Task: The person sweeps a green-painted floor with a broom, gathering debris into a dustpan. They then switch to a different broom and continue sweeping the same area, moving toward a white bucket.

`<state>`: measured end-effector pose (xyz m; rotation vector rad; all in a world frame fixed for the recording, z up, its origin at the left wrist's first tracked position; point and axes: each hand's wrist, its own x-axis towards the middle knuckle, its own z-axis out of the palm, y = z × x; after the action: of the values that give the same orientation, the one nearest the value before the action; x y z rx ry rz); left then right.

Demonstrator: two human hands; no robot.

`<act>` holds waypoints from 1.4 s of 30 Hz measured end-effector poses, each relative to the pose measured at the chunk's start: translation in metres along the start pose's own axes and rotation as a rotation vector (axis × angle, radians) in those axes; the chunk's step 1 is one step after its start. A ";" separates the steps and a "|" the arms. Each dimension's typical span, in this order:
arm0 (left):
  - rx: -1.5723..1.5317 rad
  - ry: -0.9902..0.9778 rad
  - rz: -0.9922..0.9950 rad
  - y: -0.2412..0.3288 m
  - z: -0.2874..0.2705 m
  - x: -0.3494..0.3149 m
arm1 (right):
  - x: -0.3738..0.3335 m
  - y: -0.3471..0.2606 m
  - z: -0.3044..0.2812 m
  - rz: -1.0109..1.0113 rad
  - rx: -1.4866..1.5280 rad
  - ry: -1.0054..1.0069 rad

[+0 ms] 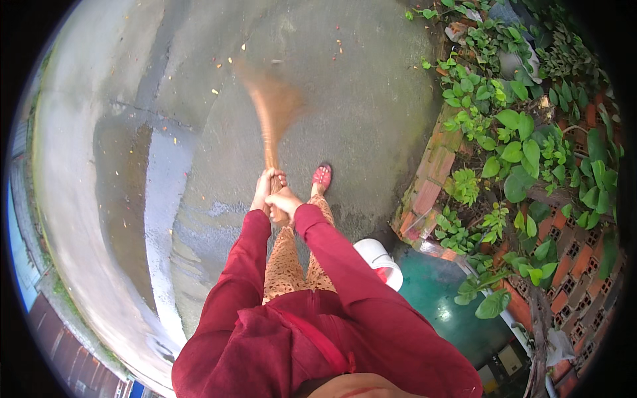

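Observation:
A brown straw broom (266, 129) reaches away from me over wet concrete, its fanned bristles smeared by motion. My left hand (266, 185) is wrapped around the handle, farther from my body. Just below it, my right hand (284, 201) grips the same handle, close against the left. Both hands are closed, and they hide part of the handle. Small fallen leaves and petals lie scattered on the concrete (358, 99) beyond the bristles.
A white bucket (375, 255) stands near my right side, beside a shiny green floor (431, 285). Along the right, a low brick border (430, 174) edges leafy plants (521, 149). A wet, puddled strip (162, 199) runs on the left. My foot in a red sandal (322, 175) is ahead.

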<state>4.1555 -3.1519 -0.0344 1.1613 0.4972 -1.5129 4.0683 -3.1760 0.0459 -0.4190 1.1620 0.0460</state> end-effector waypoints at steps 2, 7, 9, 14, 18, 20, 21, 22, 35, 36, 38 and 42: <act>0.279 0.125 0.175 0.010 0.062 -0.004 | -0.005 -0.045 -0.056 0.097 0.136 -0.321; 0.260 0.122 0.308 -0.038 0.160 -0.048 | -0.090 -0.074 -0.129 0.000 -0.085 -0.286; 0.361 -0.092 0.089 -0.061 0.170 -0.063 | -0.127 -0.037 -0.135 -0.171 0.148 -0.156; 0.586 -0.303 -0.456 -0.132 0.206 -0.082 | -0.184 0.001 -0.132 -0.102 0.781 0.090; 0.944 -0.526 -0.738 -0.161 0.249 -0.032 | -0.143 -0.015 -0.174 -0.141 1.202 0.266; 1.151 -1.005 -0.604 -0.159 0.255 0.026 | -0.105 -0.051 -0.188 -0.219 1.234 0.478; 1.035 -0.972 -0.651 -0.149 0.258 0.054 | -0.084 -0.074 -0.188 -0.246 1.248 0.576; 0.908 -0.919 -0.702 -0.134 0.261 0.079 | -0.064 -0.099 -0.186 -0.232 1.196 0.509; 0.887 0.148 0.182 0.239 0.311 0.161 | 0.104 -0.354 -0.044 0.074 0.644 -0.394; 0.934 0.171 0.251 0.240 0.315 0.164 | 0.095 -0.362 -0.050 0.112 0.740 -0.442; 0.995 0.149 0.269 0.230 0.331 0.141 | 0.069 -0.353 -0.060 0.059 0.695 -0.448; 0.991 -0.242 0.315 0.160 0.342 0.078 | -0.026 -0.304 -0.062 -0.085 0.712 -0.147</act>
<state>4.1734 -3.5171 0.0888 1.6511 -0.6654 -1.6047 4.0786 -3.4728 0.1383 0.1655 0.9398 -0.3955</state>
